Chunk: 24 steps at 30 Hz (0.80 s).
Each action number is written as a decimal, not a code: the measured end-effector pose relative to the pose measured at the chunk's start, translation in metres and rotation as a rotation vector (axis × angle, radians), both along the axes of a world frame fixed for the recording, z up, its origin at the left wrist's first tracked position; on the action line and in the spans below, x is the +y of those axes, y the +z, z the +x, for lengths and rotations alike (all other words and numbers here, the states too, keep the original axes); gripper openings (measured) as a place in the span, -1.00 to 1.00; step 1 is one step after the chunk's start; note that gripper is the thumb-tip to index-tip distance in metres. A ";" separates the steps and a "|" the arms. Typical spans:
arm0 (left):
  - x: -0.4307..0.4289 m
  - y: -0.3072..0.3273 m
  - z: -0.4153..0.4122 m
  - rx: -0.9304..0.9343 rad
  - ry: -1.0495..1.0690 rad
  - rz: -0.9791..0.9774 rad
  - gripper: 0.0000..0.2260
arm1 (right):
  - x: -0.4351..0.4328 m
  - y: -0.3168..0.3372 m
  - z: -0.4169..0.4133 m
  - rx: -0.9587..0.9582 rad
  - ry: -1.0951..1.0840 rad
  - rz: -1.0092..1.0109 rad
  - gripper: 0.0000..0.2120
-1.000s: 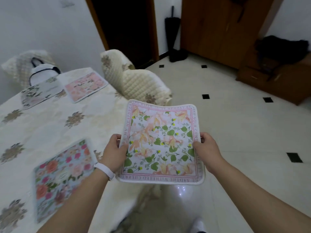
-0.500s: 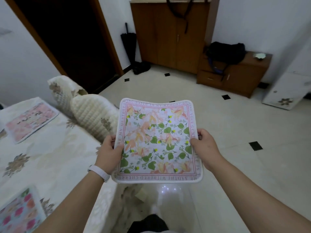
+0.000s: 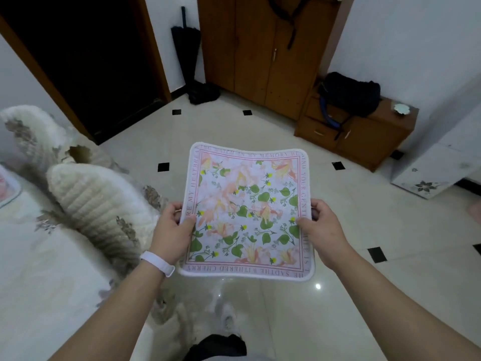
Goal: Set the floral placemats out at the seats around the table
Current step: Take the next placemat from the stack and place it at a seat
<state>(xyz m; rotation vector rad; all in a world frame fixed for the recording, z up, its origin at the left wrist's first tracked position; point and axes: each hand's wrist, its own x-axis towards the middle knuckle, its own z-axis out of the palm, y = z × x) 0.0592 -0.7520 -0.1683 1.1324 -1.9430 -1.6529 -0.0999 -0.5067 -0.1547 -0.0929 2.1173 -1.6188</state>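
A square floral placemat (image 3: 247, 212) with peach flowers, green leaves and a pink lettered border hangs flat in the air over the tiled floor, to the right of the table. My left hand (image 3: 173, 227) pinches its left edge, thumb on top. My right hand (image 3: 321, 225) pinches its right edge the same way. The table (image 3: 39, 277) with its cream floral cloth lies at the lower left. A sliver of another pink placemat (image 3: 7, 186) shows on the table at the far left edge.
Two chairs with quilted cream covers (image 3: 104, 207) stand against the table's right side, close to my left hand. Beyond are a dark doorway (image 3: 86, 61), a folded umbrella (image 3: 188, 50), a wooden wardrobe (image 3: 263, 48) and a low cabinet (image 3: 359, 134) carrying a dark bag.
The view has swung right, away from the table: the placemats lying on the table have slid out of sight. Both hands keep the same hold on the peach placemat.
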 end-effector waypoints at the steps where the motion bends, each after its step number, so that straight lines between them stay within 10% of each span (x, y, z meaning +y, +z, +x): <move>1: -0.012 0.002 -0.012 0.002 -0.009 -0.001 -0.87 | -0.012 0.003 -0.013 0.005 0.002 0.002 -0.72; 24: -0.189 0.008 -0.211 0.011 0.370 0.037 -0.85 | -0.269 -0.019 -0.301 -0.036 0.374 -0.048 -0.70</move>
